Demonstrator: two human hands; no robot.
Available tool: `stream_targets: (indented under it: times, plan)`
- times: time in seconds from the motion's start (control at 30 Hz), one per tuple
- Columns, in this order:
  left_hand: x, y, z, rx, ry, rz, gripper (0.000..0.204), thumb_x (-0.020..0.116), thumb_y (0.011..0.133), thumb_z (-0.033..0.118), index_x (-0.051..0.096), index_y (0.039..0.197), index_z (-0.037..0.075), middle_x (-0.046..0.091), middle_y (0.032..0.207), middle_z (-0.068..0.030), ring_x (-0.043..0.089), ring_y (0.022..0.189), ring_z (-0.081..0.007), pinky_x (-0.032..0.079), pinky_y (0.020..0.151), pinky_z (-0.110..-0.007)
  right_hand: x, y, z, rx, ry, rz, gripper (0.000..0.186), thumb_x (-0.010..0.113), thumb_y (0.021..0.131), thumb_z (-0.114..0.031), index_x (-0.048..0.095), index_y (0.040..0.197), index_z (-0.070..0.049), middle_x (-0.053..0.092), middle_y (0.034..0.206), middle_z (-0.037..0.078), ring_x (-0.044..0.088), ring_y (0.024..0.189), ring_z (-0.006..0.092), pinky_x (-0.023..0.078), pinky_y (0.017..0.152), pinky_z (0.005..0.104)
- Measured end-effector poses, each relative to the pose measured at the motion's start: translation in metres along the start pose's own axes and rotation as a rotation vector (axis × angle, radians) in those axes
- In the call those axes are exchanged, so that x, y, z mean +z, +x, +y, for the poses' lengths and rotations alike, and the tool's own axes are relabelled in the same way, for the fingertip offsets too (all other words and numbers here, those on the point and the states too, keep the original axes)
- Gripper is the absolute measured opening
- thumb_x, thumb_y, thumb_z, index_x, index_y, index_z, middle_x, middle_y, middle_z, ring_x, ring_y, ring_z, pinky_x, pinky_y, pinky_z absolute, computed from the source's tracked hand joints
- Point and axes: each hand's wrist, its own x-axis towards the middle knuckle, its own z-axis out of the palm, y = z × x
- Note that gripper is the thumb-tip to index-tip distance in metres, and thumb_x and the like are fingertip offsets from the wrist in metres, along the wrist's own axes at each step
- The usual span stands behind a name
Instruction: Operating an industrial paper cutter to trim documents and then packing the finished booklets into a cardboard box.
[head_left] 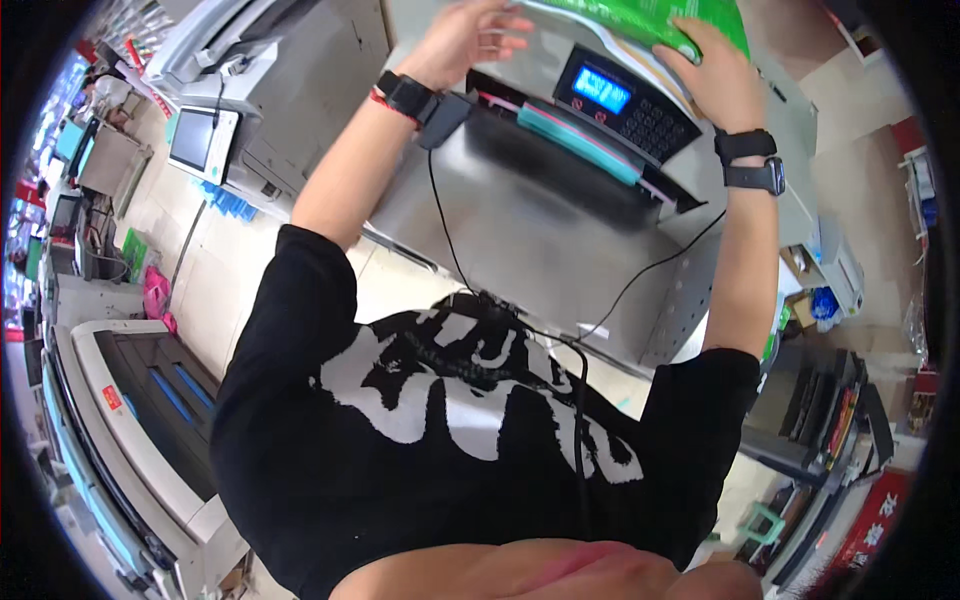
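Both my arms reach forward over a grey metal machine (540,235), which looks like a paper cutter. On it sits a black control panel (650,125) with a lit blue screen (601,90) and a keypad. A shiny green package (640,12) lies on top at the far edge, with white paper (600,32) along its near side. My right hand (716,75) grips the package's right end, fingers over it and thumb at the paper. My left hand (468,42) is at the left of the package, fingers stretched out and apart, holding nothing. Its fingertips are close to the paper's left end.
A teal and pink bar (580,145) crosses the machine's dark slot. Thin black cables (640,275) hang between my wrists and chest. Left stand a grey machine with a tablet-like screen (204,138) and a large printer (150,400). Shelves (820,410) are at the right.
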Motion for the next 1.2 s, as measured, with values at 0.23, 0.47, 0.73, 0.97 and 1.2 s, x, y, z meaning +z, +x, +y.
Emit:
stream_targets:
  times: [0.23,0.47,0.73,0.97,1.2]
  plan:
    - [-0.02,-0.048,-0.04,-0.034,0.357,0.0,0.037,0.05,0.099,0.032,0.058,0.117,0.002,0.068,0.108,-0.0109,0.066,0.088,-0.0169,0.053,0.08,-0.03,0.015,-0.105,-0.072,-0.164,0.352,0.372,0.024,0.065,0.075,-0.003,0.063,0.099,-0.004,0.066,0.1,0.012,0.062,0.095,0.0323,0.048,0.087,0.0407]
    - [-0.024,-0.091,-0.13,-0.475,0.435,-0.249,0.028,0.055,0.096,0.025,0.058,0.116,0.007,0.066,0.101,-0.0023,0.063,0.085,-0.0089,0.048,0.073,-0.023,0.004,-0.254,-0.055,0.461,0.17,0.295,0.021,0.063,0.075,0.0,0.065,0.096,-0.004,0.066,0.092,0.011,0.062,0.09,0.032,0.05,0.079,0.0412]
    - [0.104,-0.067,-0.11,0.296,0.762,-0.313,0.016,0.064,0.089,0.008,0.064,0.103,0.003,0.068,0.095,-0.0062,0.065,0.085,-0.0186,0.051,0.075,-0.03,-0.04,-0.325,-0.005,0.576,0.013,0.042,0.028,0.061,0.08,-0.001,0.061,0.108,-0.002,0.06,0.116,0.015,0.055,0.106,0.0363,0.044,0.091,0.0442]
    - [0.238,-0.06,-0.064,0.831,0.979,-0.318,0.017,0.063,0.081,-0.004,0.065,0.098,-0.003,0.068,0.099,-0.0165,0.065,0.088,-0.0293,0.05,0.081,-0.034,-0.051,-0.379,0.1,0.715,0.117,0.198,0.025,0.062,0.081,-0.001,0.063,0.106,-0.002,0.063,0.112,0.015,0.057,0.106,0.0357,0.045,0.092,0.0419]
    - [0.366,-0.069,-0.22,0.322,0.878,-0.147,0.068,0.062,0.083,0.003,0.031,0.143,0.002,0.029,0.151,-0.0191,0.04,0.132,-0.0274,0.039,0.102,-0.042,0.019,-0.468,0.255,0.789,0.405,0.181,0.024,0.061,0.082,-0.006,0.062,0.106,-0.002,0.064,0.109,0.018,0.058,0.103,0.0372,0.046,0.091,0.042]
